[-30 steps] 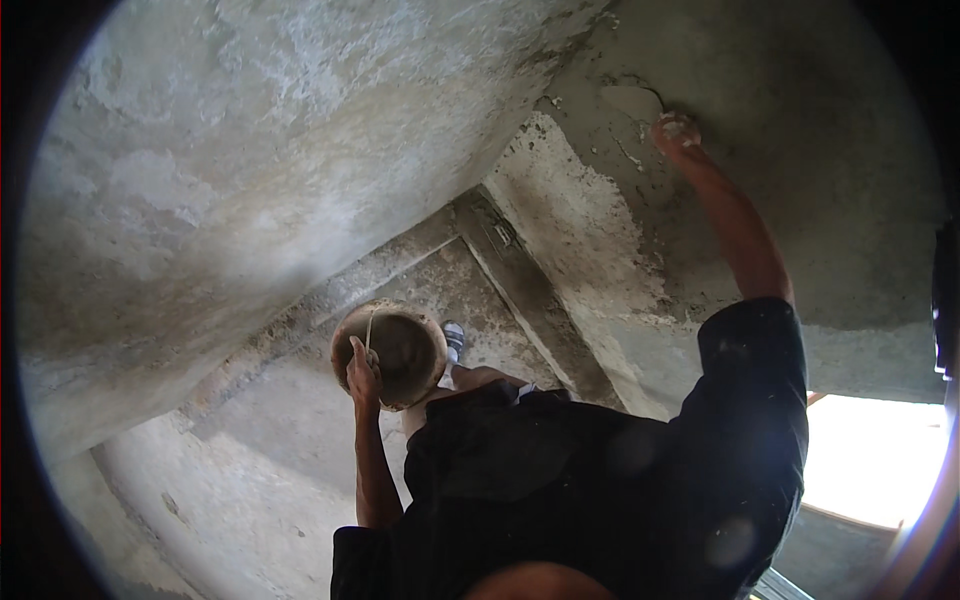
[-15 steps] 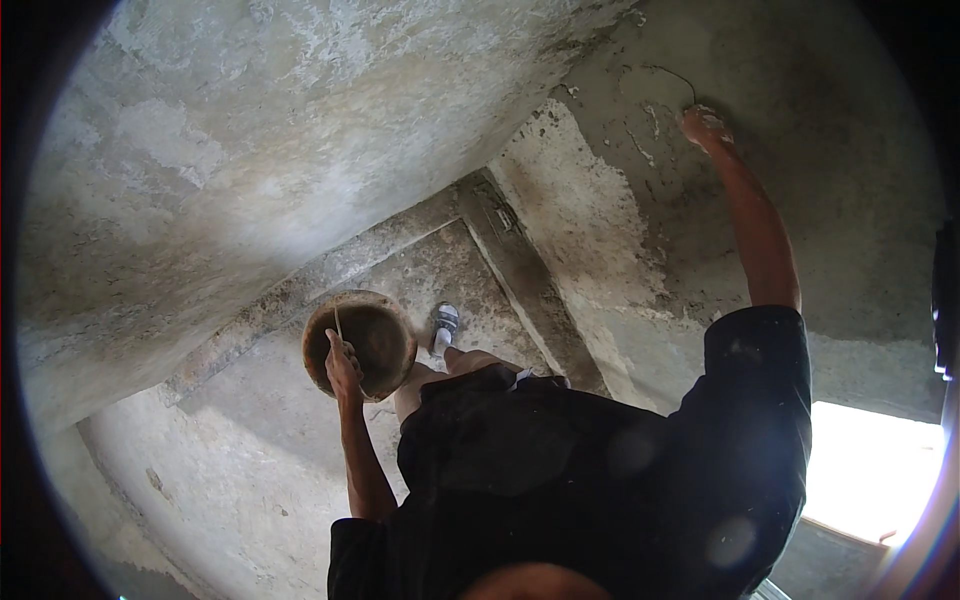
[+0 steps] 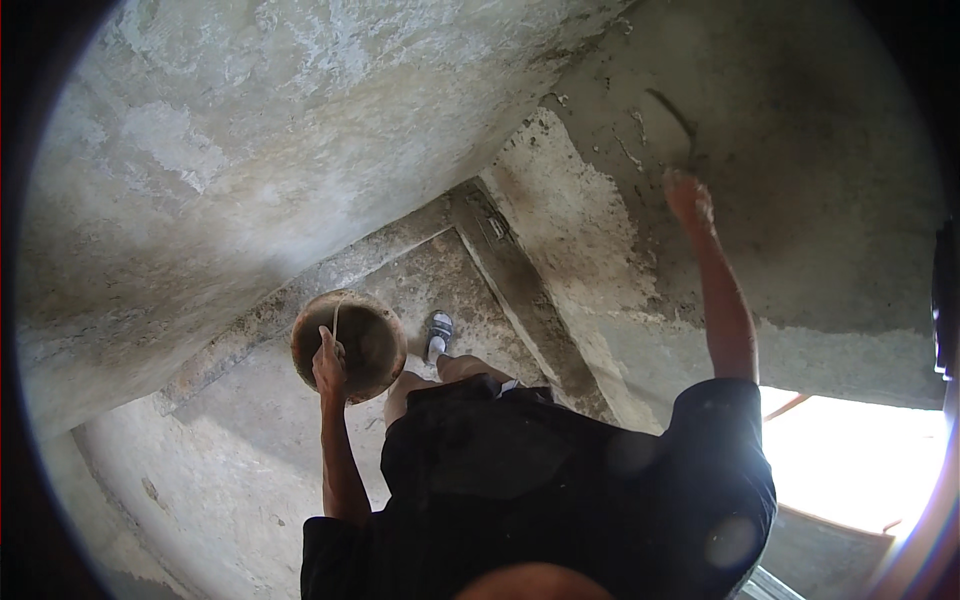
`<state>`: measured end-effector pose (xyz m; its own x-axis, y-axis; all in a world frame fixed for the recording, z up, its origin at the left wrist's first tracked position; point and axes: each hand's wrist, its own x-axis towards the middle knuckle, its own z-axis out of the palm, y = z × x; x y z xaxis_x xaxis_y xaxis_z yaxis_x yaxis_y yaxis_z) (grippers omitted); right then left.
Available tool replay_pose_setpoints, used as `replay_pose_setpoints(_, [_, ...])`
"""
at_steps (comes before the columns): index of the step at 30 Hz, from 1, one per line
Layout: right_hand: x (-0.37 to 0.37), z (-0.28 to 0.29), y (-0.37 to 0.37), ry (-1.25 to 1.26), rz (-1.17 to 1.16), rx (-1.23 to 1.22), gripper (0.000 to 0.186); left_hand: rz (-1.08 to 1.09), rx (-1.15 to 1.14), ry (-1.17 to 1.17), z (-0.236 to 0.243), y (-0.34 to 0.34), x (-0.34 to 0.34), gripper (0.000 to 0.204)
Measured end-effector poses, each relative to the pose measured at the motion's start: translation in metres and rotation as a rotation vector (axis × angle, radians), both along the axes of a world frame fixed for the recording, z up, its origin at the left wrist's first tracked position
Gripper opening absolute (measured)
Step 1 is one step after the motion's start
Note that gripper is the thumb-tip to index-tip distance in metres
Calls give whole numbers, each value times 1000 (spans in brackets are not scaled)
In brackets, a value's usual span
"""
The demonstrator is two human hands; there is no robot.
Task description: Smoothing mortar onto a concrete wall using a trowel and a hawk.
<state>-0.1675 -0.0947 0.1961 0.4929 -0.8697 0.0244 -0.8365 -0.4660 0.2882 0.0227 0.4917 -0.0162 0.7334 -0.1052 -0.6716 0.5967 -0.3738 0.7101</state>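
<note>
My left hand (image 3: 328, 365) is closed on the pale bail handle (image 3: 337, 320) of a round brown bucket (image 3: 397, 365). The bucket hangs tipped beside my leg, its mouth facing up, with a dark inside; any contents are hard to make out. Out to the right, at the far wall (image 3: 800, 200), my right hand (image 3: 690, 200) is closed, smeared with pale mortar. From it juts a thin, dark, curved trowel blade (image 3: 678, 112), seen almost edge-on and slightly blurred. The grip is hidden in my fist. Wet grey mortar with pale ridges (image 3: 630, 145) covers the wall near the blade.
A rough plastered wall (image 3: 250, 170) rises on the left and meets the right wall in a corner. Low concrete ledges (image 3: 530, 290) run along the wall bases. My sandalled foot (image 3: 438, 330) stands on the dusty floor (image 3: 240, 450). A bright opening (image 3: 860, 455) lies at right.
My right hand has come down and slightly left in view, and more of the trowel blade shows. The left hand and bucket have shifted slightly left.
</note>
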Motion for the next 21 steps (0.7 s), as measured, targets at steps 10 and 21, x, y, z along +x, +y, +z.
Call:
replay_pose_setpoints(10, [5, -186, -219, 678, 703, -896, 44, 131, -105, 23, 23, -34, -14, 54])
replay_pose_setpoints(21, [33, 9, -66, 37, 44, -129, 38, 133, -127, 96, 16, -31, -21, 53])
